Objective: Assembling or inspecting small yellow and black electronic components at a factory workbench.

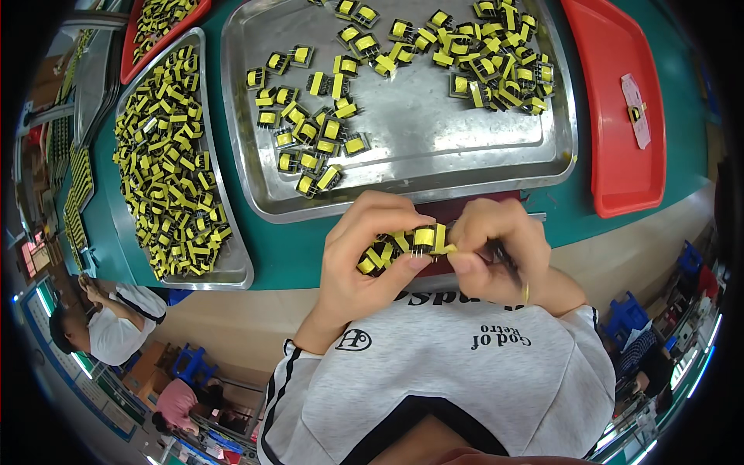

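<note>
My left hand [356, 256] is closed around several small yellow-and-black transformers [380, 252]. One transformer [424, 239] stands out between its thumb and forefinger, metal pins pointing down toward my body. Close against it on the right, my right hand [504, 240] pinches a loose end of yellow tape [449, 249] at that transformer's side. A slim dark tool [508, 260] with a yellowish tip lies across the curled right fingers; its kind is not clear. Beyond both hands, a large metal tray [403, 186] holds scattered and heaped transformers [496, 58].
To the left, a metal tray [242, 271] is heaped with transformers beside a red tray [200, 11]. On the right, a red tray [628, 182] carries a pink slip [634, 108] and one transformer. The green table's [294, 263] near edge lies by my wrists. Other people sit farther off.
</note>
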A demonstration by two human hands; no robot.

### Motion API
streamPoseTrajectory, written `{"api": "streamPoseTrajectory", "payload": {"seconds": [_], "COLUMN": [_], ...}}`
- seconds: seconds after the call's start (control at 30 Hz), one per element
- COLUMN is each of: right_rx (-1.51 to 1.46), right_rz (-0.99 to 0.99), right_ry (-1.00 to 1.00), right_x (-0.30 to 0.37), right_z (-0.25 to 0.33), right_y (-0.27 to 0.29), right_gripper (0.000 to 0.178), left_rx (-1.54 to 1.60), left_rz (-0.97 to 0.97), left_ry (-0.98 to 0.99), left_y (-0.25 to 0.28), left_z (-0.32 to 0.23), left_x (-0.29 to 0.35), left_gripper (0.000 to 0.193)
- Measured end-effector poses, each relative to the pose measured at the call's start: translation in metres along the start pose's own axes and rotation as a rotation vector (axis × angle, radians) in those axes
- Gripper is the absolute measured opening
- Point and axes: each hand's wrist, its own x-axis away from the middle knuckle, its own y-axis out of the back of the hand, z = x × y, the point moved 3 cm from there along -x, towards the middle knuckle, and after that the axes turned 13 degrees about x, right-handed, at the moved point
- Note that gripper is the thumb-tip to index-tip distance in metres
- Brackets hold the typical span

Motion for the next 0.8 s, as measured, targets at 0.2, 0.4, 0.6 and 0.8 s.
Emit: {"api": "streamPoseTrajectory", "payload": {"seconds": [0.2,0.4,0.6,0.8], "right_rx": [-0.331,-0.372,-0.390,-0.610], "right_rz": [0.227,0.257,0.290,0.122], "right_ry": [-0.457,-0.481,-0.449,-0.509], "right_x": [0.004,0.005,0.002,0.004], "right_z": [-0.007,-0.007,-0.009,-0.014], "right_y": [-0.001,-0.003,-0.002,-0.005], "right_gripper": [0.018,0.018,0.020,0.032], "left_rx": [-0.033,-0.048,-0.072,0.117], "left_rz": [0.004,0.017,0.029,0.047], "left_ry": [-0.051,-0.093,-0.111,-0.026], "left_y": [0.002,0.003,0.002,-0.003], "left_z": [-0.004,-0.004,-0.005,0.000], "left_x": [-0.001,0.000,-0.002,0.003], "left_gripper": [0.030,0.037,0.038,0.037]}}
